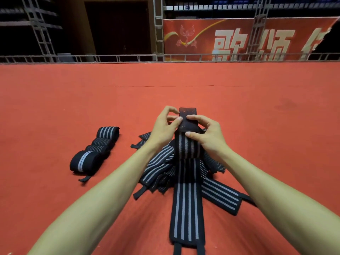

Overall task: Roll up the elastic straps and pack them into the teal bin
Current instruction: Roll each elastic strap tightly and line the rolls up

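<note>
A long black elastic strap with grey stripes (pixel 186 208) runs from the bottom edge up to my hands. My left hand (pixel 165 127) and my right hand (pixel 206 133) both pinch its far end, a plain black patch (pixel 188 115), held up above the floor. Under the strap lies a loose heap of unrolled striped straps (pixel 160 168). To the left, several rolled straps (pixel 95 150) lie in a row on the red carpet. No teal bin is in view.
The red carpet (pixel 257 116) stretches far ahead to a low metal railing (pixel 128 57). Behind it stand metal trusses and a red banner (pixel 239 39) with large characters.
</note>
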`<move>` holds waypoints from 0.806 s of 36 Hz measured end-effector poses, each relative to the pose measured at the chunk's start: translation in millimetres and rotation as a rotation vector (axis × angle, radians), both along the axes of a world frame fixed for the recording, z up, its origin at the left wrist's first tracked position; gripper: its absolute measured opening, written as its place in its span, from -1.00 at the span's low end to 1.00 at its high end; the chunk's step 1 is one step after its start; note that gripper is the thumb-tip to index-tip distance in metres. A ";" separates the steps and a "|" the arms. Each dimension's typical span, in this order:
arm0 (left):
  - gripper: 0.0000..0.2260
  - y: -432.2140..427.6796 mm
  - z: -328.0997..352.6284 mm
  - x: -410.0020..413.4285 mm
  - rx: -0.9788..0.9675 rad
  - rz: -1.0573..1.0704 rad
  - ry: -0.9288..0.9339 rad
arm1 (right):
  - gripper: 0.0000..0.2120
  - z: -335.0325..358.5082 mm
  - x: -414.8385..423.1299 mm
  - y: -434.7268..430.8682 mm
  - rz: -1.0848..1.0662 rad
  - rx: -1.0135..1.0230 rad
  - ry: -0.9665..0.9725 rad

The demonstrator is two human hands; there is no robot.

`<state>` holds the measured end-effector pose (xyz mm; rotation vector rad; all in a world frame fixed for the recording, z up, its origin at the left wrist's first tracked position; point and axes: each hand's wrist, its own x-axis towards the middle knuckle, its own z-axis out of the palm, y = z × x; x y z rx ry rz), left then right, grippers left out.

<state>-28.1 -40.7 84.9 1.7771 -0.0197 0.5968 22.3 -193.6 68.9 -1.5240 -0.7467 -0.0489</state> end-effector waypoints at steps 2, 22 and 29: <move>-0.83 -0.3 -4.5 6.8 -0.028 -0.020 -0.001 | -0.55 -5.2 4.6 -1.0 -0.011 -0.023 0.000; -0.80 16.7 -21.3 59.3 -0.022 -0.008 -0.056 | -0.80 -8.1 67.5 10.0 -0.037 0.049 0.067; -0.88 16.9 -40.4 62.7 -0.073 0.005 -0.032 | -0.73 -22.5 73.7 17.8 -0.109 0.000 -0.085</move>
